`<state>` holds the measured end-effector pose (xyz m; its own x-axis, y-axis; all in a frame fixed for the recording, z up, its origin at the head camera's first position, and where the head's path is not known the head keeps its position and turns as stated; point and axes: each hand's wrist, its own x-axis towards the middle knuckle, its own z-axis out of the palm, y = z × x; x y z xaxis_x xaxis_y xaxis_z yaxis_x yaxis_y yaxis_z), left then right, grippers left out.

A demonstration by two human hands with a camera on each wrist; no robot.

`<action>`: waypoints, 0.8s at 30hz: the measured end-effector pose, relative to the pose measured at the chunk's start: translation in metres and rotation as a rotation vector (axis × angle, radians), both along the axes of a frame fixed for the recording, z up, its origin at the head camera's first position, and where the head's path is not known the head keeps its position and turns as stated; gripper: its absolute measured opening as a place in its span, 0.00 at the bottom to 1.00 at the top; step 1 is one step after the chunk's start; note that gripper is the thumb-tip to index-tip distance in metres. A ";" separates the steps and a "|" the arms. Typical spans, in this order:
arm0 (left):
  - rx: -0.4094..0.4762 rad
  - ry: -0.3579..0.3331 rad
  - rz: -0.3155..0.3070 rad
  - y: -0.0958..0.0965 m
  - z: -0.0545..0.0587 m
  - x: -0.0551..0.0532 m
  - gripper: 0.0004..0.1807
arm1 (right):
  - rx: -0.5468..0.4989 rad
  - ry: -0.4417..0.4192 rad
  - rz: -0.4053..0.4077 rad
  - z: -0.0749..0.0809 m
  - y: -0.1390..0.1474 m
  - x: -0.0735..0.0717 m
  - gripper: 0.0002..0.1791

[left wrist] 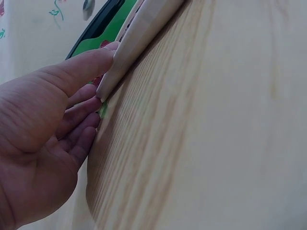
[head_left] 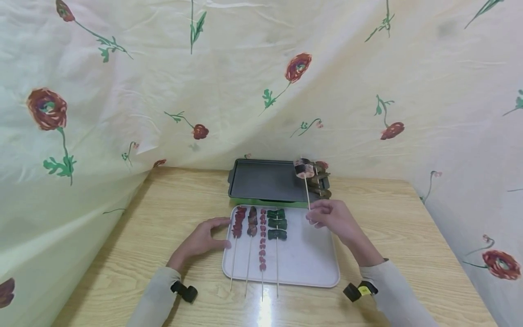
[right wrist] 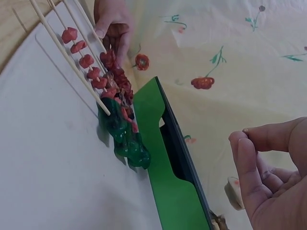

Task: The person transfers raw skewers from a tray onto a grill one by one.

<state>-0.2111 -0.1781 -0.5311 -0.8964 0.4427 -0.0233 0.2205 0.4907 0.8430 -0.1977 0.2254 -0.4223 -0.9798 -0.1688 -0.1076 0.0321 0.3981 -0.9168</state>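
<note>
Over the far right of the white tray [head_left: 308,254], my right hand [head_left: 333,220] pinches the lower part of a wooden skewer between thumb and fingers. The skewer [head_left: 307,190] points upward with a chunky pink-and-black piece [head_left: 304,168] at its top, overlapping the griddle plate in the head view. My left hand [head_left: 206,236] rests at the tray's left rim, its thumb and fingers spread apart and touching the edge. On the tray lie a dark red meat skewer [head_left: 239,221], a brownish one [head_left: 252,221], one of small pink pieces [head_left: 263,240] and a green pepper skewer [head_left: 277,223].
Behind the tray stands a dark griddle plate [head_left: 261,179] with a green base [right wrist: 163,177]. Several dark brown skewered pieces [head_left: 320,181] lie on its right end. A flowered cloth [head_left: 245,81] hangs behind and beside the wooden table [head_left: 163,200].
</note>
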 end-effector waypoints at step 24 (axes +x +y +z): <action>0.001 -0.022 0.016 0.001 0.001 0.000 0.40 | -0.073 -0.096 -0.018 -0.005 -0.009 -0.015 0.22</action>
<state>-0.2109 -0.1772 -0.5299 -0.9027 0.4282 -0.0429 0.1936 0.4931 0.8482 -0.2125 0.2168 -0.4276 -0.9684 -0.1626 -0.1893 0.1276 0.3293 -0.9355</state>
